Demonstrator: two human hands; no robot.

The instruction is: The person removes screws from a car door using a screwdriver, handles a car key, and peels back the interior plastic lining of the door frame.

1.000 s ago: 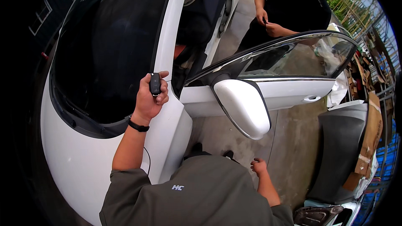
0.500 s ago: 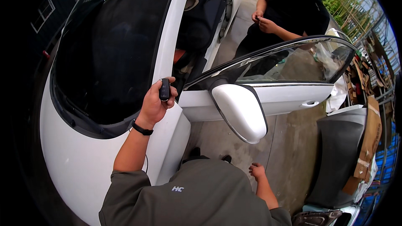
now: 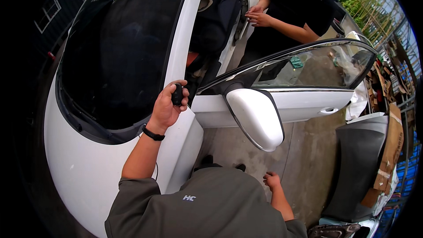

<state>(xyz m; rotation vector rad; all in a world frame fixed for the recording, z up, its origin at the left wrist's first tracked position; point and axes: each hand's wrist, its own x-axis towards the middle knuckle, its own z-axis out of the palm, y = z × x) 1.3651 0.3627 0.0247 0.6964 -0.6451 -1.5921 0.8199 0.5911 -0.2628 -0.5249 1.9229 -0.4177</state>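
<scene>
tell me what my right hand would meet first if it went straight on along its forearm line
Likely the white side mirror; depth is unclear, so your right hand might pass beneath it toward the open door.

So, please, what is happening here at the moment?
The person's left hand holds up a small black rounded key fob beside a white car. The right hand hangs low, with nothing visible in it. The car's white front door, with its rounded white side mirror, stands open. Beyond it, another person in black clothing stands with both hands close together.
</scene>
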